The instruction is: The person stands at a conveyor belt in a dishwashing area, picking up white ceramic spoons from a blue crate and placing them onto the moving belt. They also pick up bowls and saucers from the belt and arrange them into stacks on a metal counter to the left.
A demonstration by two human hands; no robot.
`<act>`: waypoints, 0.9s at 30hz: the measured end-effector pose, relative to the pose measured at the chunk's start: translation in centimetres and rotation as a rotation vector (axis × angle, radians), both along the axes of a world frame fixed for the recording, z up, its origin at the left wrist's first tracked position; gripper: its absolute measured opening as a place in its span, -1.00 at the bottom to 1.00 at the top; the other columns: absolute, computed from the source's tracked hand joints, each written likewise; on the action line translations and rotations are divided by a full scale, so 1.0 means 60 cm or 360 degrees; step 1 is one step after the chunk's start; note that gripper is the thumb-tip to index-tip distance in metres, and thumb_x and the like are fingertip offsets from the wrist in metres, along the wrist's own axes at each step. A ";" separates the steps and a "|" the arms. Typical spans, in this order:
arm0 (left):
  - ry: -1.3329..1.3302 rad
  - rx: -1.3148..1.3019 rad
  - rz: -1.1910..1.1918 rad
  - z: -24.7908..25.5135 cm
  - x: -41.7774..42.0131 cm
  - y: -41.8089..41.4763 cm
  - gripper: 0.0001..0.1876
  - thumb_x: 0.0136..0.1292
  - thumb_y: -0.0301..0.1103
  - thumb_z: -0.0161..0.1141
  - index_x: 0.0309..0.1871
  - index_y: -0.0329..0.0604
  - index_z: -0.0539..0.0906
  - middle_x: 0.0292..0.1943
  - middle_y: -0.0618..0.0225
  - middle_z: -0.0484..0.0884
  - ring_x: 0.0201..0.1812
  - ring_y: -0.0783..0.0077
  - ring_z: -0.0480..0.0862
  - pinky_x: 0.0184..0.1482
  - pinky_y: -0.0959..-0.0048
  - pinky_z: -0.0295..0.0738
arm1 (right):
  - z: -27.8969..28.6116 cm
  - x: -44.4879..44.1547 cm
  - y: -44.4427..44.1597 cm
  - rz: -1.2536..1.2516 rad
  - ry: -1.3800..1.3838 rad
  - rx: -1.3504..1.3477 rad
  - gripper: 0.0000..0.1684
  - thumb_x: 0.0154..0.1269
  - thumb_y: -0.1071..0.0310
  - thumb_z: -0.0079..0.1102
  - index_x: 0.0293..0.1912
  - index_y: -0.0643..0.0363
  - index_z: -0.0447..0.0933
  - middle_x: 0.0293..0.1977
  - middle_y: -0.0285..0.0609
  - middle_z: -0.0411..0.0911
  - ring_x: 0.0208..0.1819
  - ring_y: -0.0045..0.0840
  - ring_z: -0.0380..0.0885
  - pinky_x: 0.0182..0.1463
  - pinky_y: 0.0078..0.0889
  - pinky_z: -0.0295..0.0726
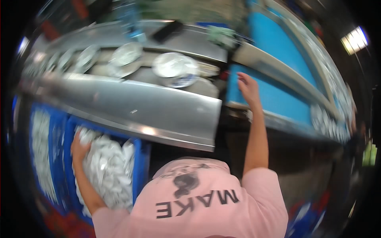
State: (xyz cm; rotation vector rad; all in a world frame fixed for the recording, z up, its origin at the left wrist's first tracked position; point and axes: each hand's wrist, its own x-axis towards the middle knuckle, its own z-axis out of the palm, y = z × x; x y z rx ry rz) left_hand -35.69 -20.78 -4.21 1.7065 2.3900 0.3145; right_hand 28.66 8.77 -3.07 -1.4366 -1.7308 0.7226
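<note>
My left hand (79, 148) is down in a blue plastic crate (137, 172), at the upper left of a heap of glossy white pieces (108, 166). Its fingertips touch the pieces; blur hides whether they grip one. Over the near end of a blue conveyor belt (276, 95) is my right hand (249, 89), fingers loosely bent and nothing visible in it. Left of that hand, shiny, roundish clear-wrapped packs (175, 67) lie on a metal-sided conveyor (166, 110). More packs (126, 55) sit in a row further left along it.
A second crate (56, 154) with pale items stands at the left. On the conveyor's far ledge are a dark flat object (168, 31), a clear bottle (131, 20) and a pale green cloth (221, 35). Many small shiny pieces (329, 122) line the belt's right end.
</note>
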 end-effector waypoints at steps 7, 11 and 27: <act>0.0163 -0.0157 0.0350 -0.025 0.000 -0.006 -0.38 -0.08 -0.28 0.26 0.14 -0.16 0.40 -0.06 -0.02 0.56 -0.02 -0.05 0.53 -0.02 0.22 0.42 | 0.002 0.288 -0.063 -0.0872 -0.0494 0.0478 -0.75 0.18 0.42 0.04 -0.14 0.17 0.56 -0.40 -0.21 0.59 -0.39 -0.61 0.54 -0.31 -0.55 0.51; 0.0027 0.0197 0.0583 -0.030 -0.049 -0.065 -0.45 -0.07 -0.35 0.22 0.09 -0.23 0.45 -0.07 -0.06 0.56 -0.03 -0.04 0.54 -0.02 0.24 0.42 | -0.033 0.485 -0.089 -0.1294 -0.0842 0.0613 -0.76 0.14 0.45 0.02 -0.18 0.19 0.58 -0.28 -0.07 0.60 -0.22 -0.34 0.57 -0.08 -0.41 0.50; -0.0282 0.0441 0.0058 0.149 0.261 0.217 -0.58 -0.13 -0.35 0.25 -0.10 -0.19 0.51 -0.35 0.10 0.62 -0.37 0.14 0.63 -0.27 0.31 0.50 | -0.094 0.786 -0.099 -0.1282 -0.1690 -0.0413 -0.55 0.16 0.20 0.12 -0.05 0.33 0.41 -0.05 0.18 0.44 0.01 0.00 0.39 0.08 -0.11 0.36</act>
